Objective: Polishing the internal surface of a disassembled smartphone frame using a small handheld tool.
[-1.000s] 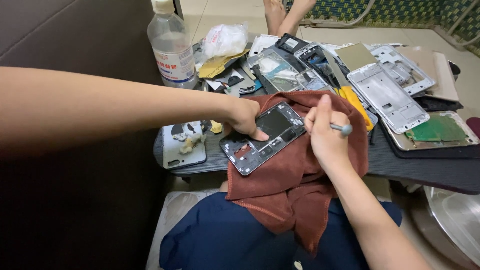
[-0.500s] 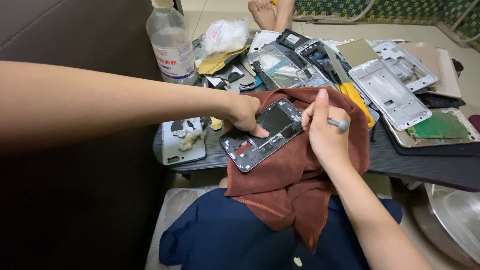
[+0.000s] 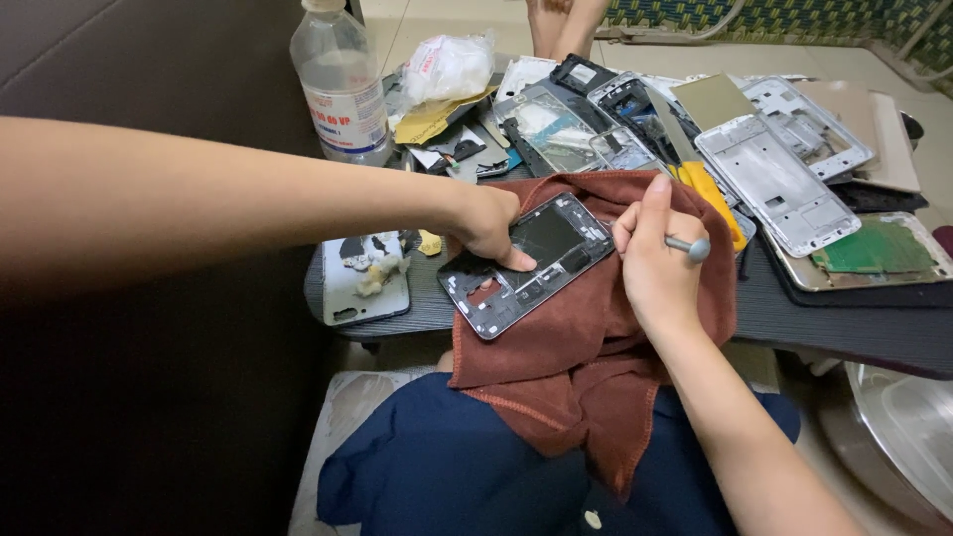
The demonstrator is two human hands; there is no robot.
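Left hand (image 3: pixel 491 226) reaching in from the left on a long, nearly level forearm, fingers curled down, thumb pressed flat on the opened phone frame (image 3: pixel 526 263) to pin it. Right hand (image 3: pixel 655 263) coming up from the lower right, wrist bent, fingers closed around a thin metal tool (image 3: pixel 687 244); only the rounded grey end seen past the knuckles, working tip hidden behind the fingers. Right index finger stretched up and forward along the frame's far corner.

One dark phone frame, lying tilted on one rust-brown cloth (image 3: pixel 586 367) draped over the near edge of the low dark table (image 3: pixel 854 323) and down onto a dark blue lap.

Further out: one clear plastic bottle (image 3: pixel 340 84) with a label, upright at the back left; one grey back cover (image 3: pixel 365 280) with scraps of pale residue, just left of the cloth; one yellow-handled tool (image 3: pixel 717 199) partly under the right hand's far side; one white phone chassis (image 3: pixel 776 184); one green circuit board (image 3: pixel 874 248) on a tray at right. Heap of other phone parts behind, too overlapped to count. Another person's feet (image 3: pixel 556 25) cut off at the top edge. Metal bowl (image 3: pixel 908 437) cropped at lower right.
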